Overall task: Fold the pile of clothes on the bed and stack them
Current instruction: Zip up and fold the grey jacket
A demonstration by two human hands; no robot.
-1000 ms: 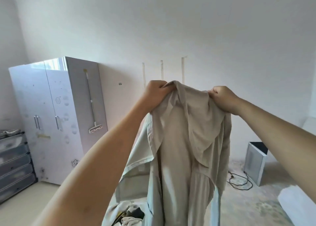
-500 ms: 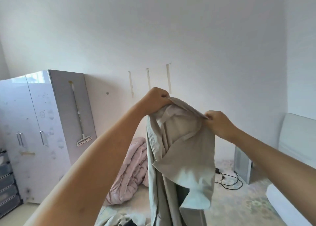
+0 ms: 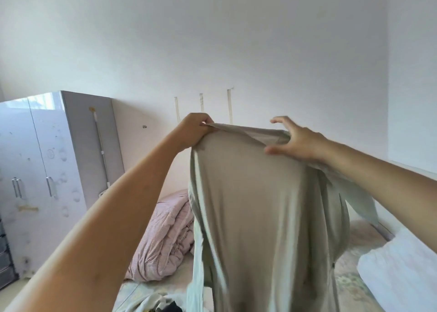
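Left hand [image 3: 195,128] grip: fingers curled, pinching top edge of beige garment [image 3: 260,205]. Right hand [image 3: 296,141] grip wide, fingers spread, at garment's top right edge; can't tell if it holds any cloth. Garment hangs btwn both hands, long axis vertical, bottom cut off by frame. No readable writing. Clothes pile [image 3: 156,305] below, mostly cut off. Beyond: pink quilt [image 3: 163,238] on bed, white pillow [image 3: 402,271] at right, grey wardrobe [image 3: 47,169] far left.
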